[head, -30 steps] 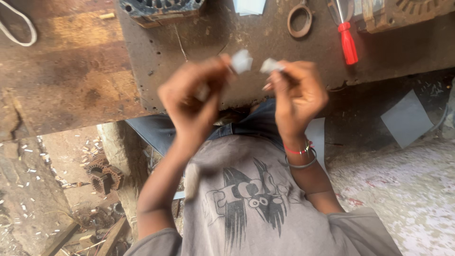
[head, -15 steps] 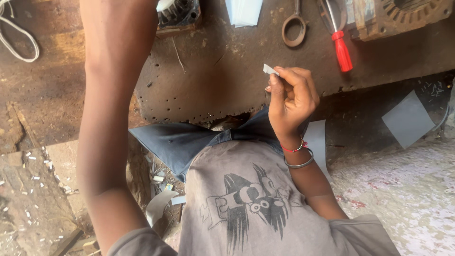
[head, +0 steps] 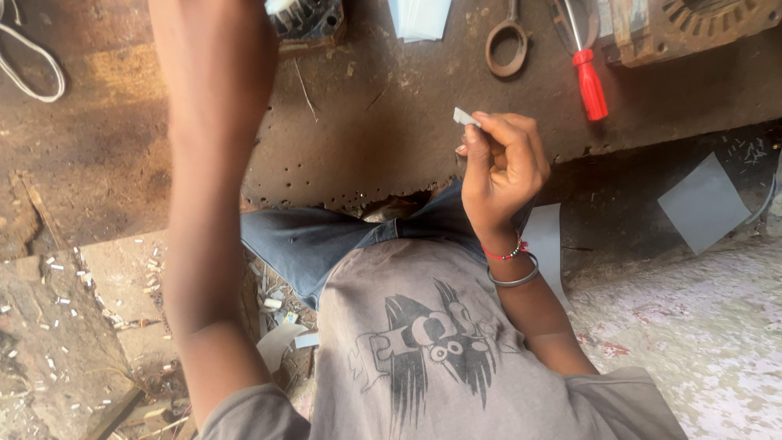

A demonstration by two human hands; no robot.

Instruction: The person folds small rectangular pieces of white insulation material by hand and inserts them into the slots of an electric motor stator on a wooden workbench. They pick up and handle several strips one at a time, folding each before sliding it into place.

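2 hands are in view. Right hand (head: 503, 167): fingers curled shut, pinching a small grey strip (head: 466, 117) above the rusty metal bench (head: 366, 138). Left arm (head: 208, 163) extends to the dark slotted motor part (head: 305, 18) at the top edge; its hand is out of frame, grip cannot be told. Red-handled screwdriver (head: 588, 80) and metal ring (head: 505, 49) lie on the bench nearby

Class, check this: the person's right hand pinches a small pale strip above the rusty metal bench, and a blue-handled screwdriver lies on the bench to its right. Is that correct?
Not quite. The head view shows the screwdriver has a red handle, not blue. The rest holds: the right hand pinches a small pale strip above the rusty metal bench, with the screwdriver lying to its right.
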